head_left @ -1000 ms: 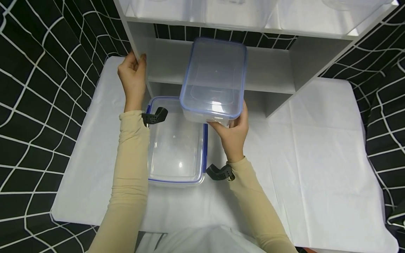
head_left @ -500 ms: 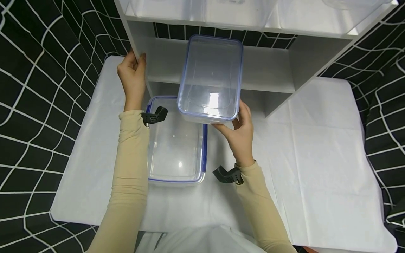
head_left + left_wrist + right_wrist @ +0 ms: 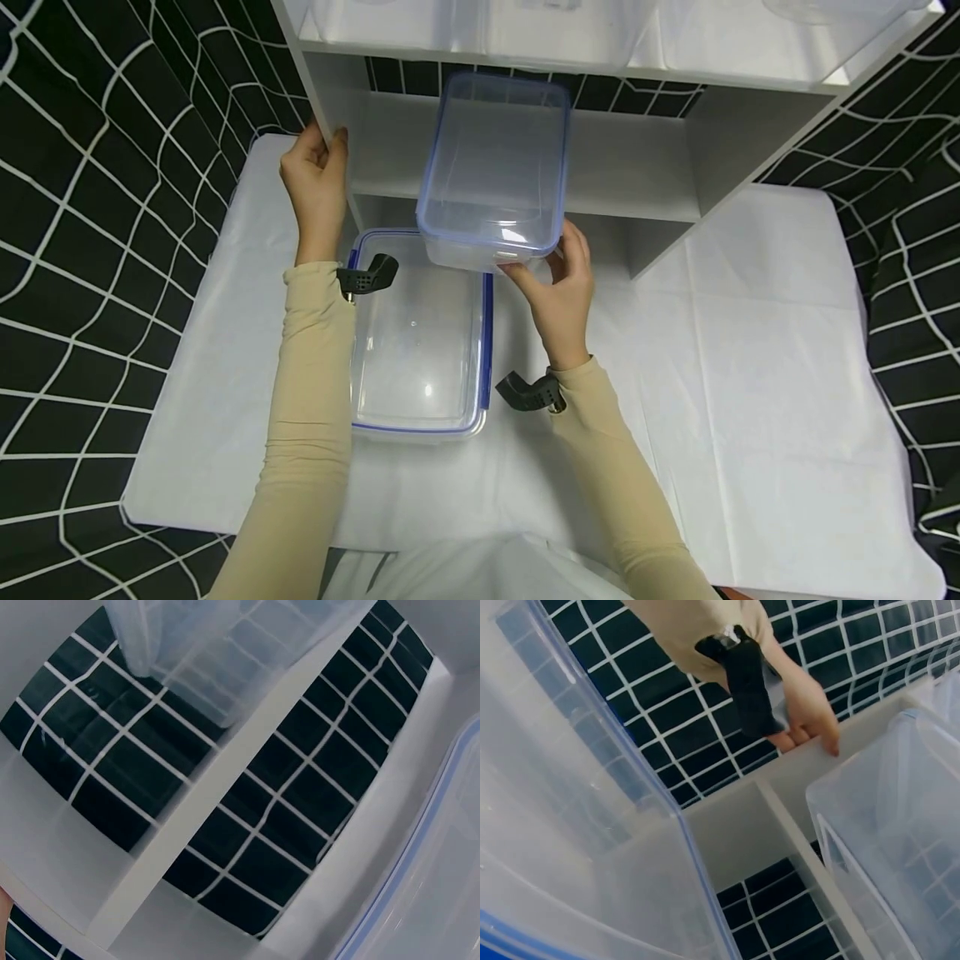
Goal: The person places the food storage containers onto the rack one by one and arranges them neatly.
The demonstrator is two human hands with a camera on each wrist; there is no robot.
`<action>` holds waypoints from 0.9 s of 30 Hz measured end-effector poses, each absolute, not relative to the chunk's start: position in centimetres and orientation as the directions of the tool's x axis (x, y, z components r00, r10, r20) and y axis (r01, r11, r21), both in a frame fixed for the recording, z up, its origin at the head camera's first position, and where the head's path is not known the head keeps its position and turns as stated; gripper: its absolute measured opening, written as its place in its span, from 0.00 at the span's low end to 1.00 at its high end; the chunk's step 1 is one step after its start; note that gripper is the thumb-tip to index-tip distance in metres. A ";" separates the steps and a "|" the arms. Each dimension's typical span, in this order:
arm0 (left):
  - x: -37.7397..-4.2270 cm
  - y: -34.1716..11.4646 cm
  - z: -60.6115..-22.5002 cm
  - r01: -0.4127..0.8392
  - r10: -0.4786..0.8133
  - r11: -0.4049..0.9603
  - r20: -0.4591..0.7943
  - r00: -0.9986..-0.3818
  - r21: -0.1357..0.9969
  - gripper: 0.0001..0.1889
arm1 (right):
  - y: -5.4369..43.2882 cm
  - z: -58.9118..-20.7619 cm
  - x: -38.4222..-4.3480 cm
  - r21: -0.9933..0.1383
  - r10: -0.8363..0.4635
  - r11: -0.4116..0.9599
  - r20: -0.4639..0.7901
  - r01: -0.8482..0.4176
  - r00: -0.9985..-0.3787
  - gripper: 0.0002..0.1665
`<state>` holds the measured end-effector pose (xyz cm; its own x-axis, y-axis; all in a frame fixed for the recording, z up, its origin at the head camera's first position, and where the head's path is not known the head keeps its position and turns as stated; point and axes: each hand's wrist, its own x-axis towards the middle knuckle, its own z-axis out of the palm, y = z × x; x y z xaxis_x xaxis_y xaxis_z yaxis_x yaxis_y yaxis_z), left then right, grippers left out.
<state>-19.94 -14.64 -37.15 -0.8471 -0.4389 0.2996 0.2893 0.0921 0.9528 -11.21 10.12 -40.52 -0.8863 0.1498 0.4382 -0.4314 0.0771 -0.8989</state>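
Observation:
My left hand [image 3: 315,183] grips the front edge of the white shelf unit's left side panel [image 3: 333,117]; the right wrist view also shows that hand [image 3: 810,712], thumb on the panel's near side. At the middle opening, my right hand [image 3: 558,292] holds a clear food container [image 3: 492,162] with a blue-rimmed lid by its near right corner, thumb in front. The far end of this container [image 3: 225,660] reaches over the middle shelf board [image 3: 202,780]. Below it, a larger clear food container [image 3: 420,350] with dark blue side clips sits on the table, its far right corner covered.
A white cloth covers the table [image 3: 750,400] under the shelf unit. Clear plastic things [image 3: 555,33] stand on the top board [image 3: 675,58]. The right side panel [image 3: 757,142] bounds the opening. Dark cloth with white grid lines [image 3: 90,333] hangs around.
My right hand has brought the held container slightly left and farther forward over the middle shelf board. The left hand and the larger container have stayed put.

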 end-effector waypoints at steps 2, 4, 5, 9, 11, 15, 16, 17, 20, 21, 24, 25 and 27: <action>-20.0 -14.6 -37.2 0.289 -0.438 0.097 0.301 -0.847 0.953 0.13 | 10.1 -40.5 -11.7 -0.897 0.157 0.084 0.442 -0.434 -0.883 0.37; -20.0 -14.6 -37.2 0.287 -0.435 0.100 0.302 -0.848 0.953 0.13 | 10.0 -40.4 -12.2 -0.900 0.160 0.094 0.436 -0.426 -0.886 0.36; -20.0 -14.6 -37.3 0.286 -0.433 0.101 0.301 -0.850 0.953 0.14 | 9.9 -40.3 -12.5 -0.902 0.160 0.098 0.431 -0.420 -0.888 0.36; -20.2 -14.6 -37.4 0.286 -0.424 0.087 0.295 -0.856 0.954 0.16 | 9.8 -40.1 -13.3 -0.911 0.147 0.122 0.408 -0.393 -0.901 0.37; -20.2 -14.7 -37.5 0.290 -0.420 0.072 0.292 -0.859 0.954 0.17 | 9.7 -40.1 -13.7 -0.913 0.135 0.133 0.403 -0.386 -0.905 0.37; -20.1 -15.4 -37.4 0.293 -0.428 0.107 0.310 -0.849 0.950 0.18 | 9.7 -40.0 -14.0 -0.916 0.111 0.142 0.392 -0.376 -0.913 0.36; -20.1 -15.6 -37.4 0.287 -0.433 0.131 0.315 -0.844 0.949 0.18 | 9.7 -40.0 -14.0 -0.915 0.106 0.146 0.392 -0.376 -0.914 0.36; -20.0 -15.7 -37.3 0.287 -0.436 0.171 0.333 -0.836 0.943 0.17 | 9.8 -40.0 -14.0 -0.915 0.102 0.147 0.391 -0.375 -0.914 0.36; -19.9 -16.1 -37.2 0.267 -0.437 0.271 0.365 -0.822 0.925 0.14 | 9.9 -40.0 -14.1 -0.910 0.093 0.145 0.403 -0.388 -0.910 0.37; -19.8 -16.1 -37.2 0.263 -0.431 0.294 0.373 -0.822 0.919 0.14 | 9.9 -40.0 -14.1 -0.906 0.088 0.145 0.411 -0.397 -0.907 0.37; -19.7 -16.0 -37.3 0.282 -0.418 0.326 0.405 -0.813 0.902 0.13 | 10.0 -40.0 -14.2 -0.896 0.078 0.145 0.433 -0.420 -0.898 0.36; -19.7 -15.9 -37.5 0.299 -0.415 0.319 0.416 -0.809 0.899 0.13 | 10.1 -40.0 -14.2 -0.895 0.074 0.143 0.436 -0.423 -0.897 0.36; -19.7 -15.6 -37.8 0.331 -0.422 0.288 0.429 -0.799 0.899 0.14 | 10.1 -40.0 -14.2 -0.894 0.071 0.141 0.438 -0.426 -0.896 0.36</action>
<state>-19.69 -15.61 -37.76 -0.7986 -0.4220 0.4292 0.3310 0.2875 0.8987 -14.22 10.11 -40.04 -0.8961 0.0706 0.4382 -0.4259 0.1411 -0.8937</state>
